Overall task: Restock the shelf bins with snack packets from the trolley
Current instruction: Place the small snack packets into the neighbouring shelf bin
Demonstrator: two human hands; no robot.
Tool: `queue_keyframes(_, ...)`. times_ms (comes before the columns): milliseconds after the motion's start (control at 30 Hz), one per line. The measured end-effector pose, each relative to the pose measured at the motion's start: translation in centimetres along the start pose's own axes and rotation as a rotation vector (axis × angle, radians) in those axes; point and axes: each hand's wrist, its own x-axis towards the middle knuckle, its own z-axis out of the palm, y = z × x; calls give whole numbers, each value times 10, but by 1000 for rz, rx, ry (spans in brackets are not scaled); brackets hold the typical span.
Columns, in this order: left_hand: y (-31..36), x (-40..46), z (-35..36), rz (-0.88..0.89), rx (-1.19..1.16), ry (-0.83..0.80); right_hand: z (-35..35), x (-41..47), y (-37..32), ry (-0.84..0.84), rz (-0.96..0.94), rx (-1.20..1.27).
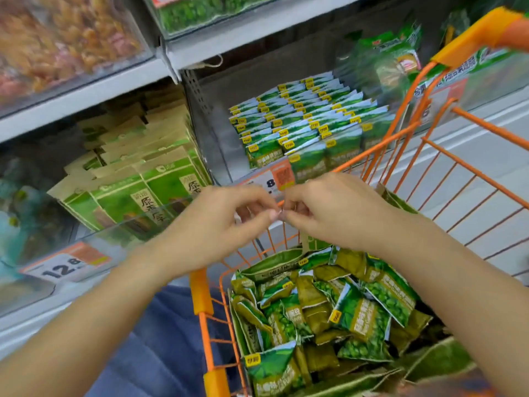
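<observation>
Several green snack packets (pixel 343 313) lie loose in the orange wire trolley (pixel 201 293) at the lower right. Above it a clear shelf bin (pixel 211 133) holds neat upright rows of the same green packets (pixel 297 121). My left hand (pixel 217 224) and my right hand (pixel 332 207) meet fingertip to fingertip above the trolley's far rim, in front of the bin's price label (pixel 274 179). Their fingers are curled and pinch together at one spot; whether something small sits between them is too blurred to tell. Neither hand holds a packet.
A left bin holds beige and green boxed packs (pixel 128 179) behind a clear front with an orange price tag (pixel 68 265). Upper bins carry orange snacks (pixel 63 38). The trolley handle (pixel 486 32) rises at the top right. Grey shelf edges run across.
</observation>
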Motion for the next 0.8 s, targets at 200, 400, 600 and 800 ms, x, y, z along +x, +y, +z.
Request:
queue_keyframes(200, -20, -58, 46, 8, 222, -208, 43, -11, -27, -731, -63, 116)
queue_keyframes(400, -23, -56, 51, -70, 98, 27, 67, -25, -69, -776, -253, 200)
queue_keyframes(600, -22, -58, 53, -93, 34, 112, 40, -15, -39, -830, -62, 333)
queue_keyframes(800, -11, -46, 50, -283, -539, 149, 2, -7, -4, -439, 180, 800)
